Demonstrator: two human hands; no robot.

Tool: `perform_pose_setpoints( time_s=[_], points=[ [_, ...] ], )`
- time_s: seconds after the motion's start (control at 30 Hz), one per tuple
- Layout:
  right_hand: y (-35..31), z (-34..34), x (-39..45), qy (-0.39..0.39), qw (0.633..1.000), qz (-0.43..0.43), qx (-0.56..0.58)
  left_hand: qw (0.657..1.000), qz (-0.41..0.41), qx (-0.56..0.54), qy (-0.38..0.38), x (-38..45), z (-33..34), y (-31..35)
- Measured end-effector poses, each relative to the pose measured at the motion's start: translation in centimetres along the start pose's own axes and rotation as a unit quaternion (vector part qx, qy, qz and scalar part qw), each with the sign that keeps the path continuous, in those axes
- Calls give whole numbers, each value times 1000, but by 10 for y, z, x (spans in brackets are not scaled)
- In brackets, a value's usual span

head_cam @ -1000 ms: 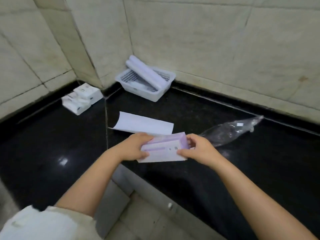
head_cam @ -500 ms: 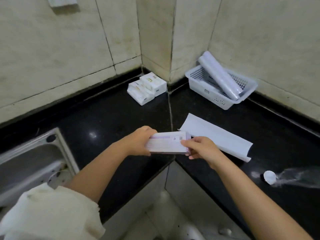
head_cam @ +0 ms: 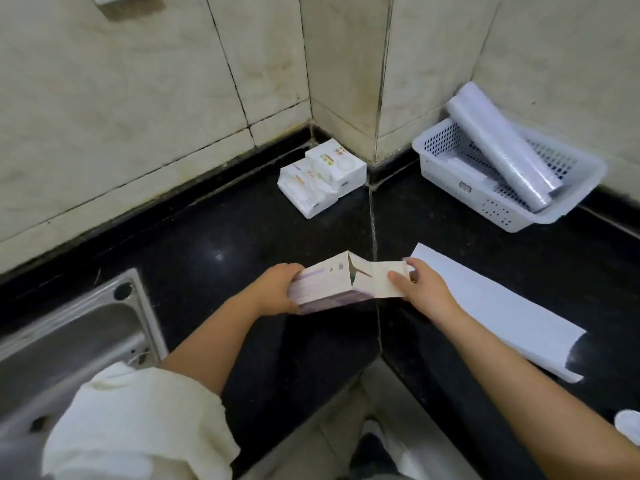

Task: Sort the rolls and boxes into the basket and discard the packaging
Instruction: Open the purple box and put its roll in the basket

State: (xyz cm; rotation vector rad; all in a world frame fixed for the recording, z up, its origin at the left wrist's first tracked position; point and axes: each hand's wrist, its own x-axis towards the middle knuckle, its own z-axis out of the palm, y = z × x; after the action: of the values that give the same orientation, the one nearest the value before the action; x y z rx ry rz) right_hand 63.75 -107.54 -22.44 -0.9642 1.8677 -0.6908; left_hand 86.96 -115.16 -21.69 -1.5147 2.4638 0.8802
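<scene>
- Wrapping around an inside corner, a glossy black stone counter (head_cam: 214, 244) meets pale marbled wall tiles (head_cam: 121, 98); a steel sink (head_cam: 69, 327) is set into it beside the left forearm.
- Both hands hold a white and lilac cardboard box (head_cam: 329, 284) just above the counter edge, its long axis running sideways from hand to hand.
- The left hand (head_cam: 277, 289) is wrapped around the closed end; the right hand (head_cam: 420, 287) pinches the end flap (head_cam: 386, 278), folded outward, so the open end faces right.
- Beyond the hands, in the corner, sit stacked white soft-wrapped packs (head_cam: 323, 176) with small coloured prints.
- Beyond the right hand, against the wall, stands a white perforated plastic basket (head_cam: 460, 188); a long roll (head_cam: 502, 147) in shiny clear film lies slanted in it, one end jutting over the rim, with a flat white item under it that I cannot tell apart.
- Just right of the right hand lies a curled white paper sheet (head_cam: 502, 306), flat on the stone.
- A rolled-up cream sleeve (head_cam: 138, 424) covers the left upper arm.
</scene>
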Motion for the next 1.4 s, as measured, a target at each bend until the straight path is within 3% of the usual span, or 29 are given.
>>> perform_pose_setpoints(
  time_s=[0.03, 0.1, 0.17, 0.2, 0.3, 0.43, 0.53, 0.63, 0.73, 0.93, 1.1, 1.4],
  points=[
    [2, -4, 7, 63, 990, -44, -121, 1000, -3, 3, 0, 7, -2, 2],
    [0, -2, 9, 153, 927, -192, -283, 1000, -11, 7, -7, 17, -4, 5],
    [-5, 4, 12, 160, 862, -349, -329, 1000, -16, 14, -12, 28, -6, 5],
    [-7, 6, 12, 120, 858, -389, -314, 1000, -17, 17, -15, 33, -6, 6],
    [-20, 7, 16, 20, 900, -333, -279, 999, -23, 20, -23, 44, -7, 7],
    [-20, 1, 21, 47, 921, -317, -221, 999, -23, 13, -23, 52, -6, 5],
    [-15, -1, 18, -39, 945, -259, -195, 999, -24, 2, -35, 55, -4, -1],
    [-17, -3, 22, -77, 961, -196, -177, 999, -20, -3, -43, 57, -5, -4],
    [-30, -5, 30, -100, 948, -201, -224, 999, -20, -15, -44, 58, -6, -5],
    [-46, -2, 44, -55, 940, -171, -290, 999, -18, -27, -44, 53, -2, -8],
    [-53, 6, 49, -43, 943, -213, -251, 999, -8, -26, -40, 53, -2, -8],
    [-56, 14, 63, -83, 949, -143, -267, 997, -5, 67, -27, 50, -3, -3]
  ],
)
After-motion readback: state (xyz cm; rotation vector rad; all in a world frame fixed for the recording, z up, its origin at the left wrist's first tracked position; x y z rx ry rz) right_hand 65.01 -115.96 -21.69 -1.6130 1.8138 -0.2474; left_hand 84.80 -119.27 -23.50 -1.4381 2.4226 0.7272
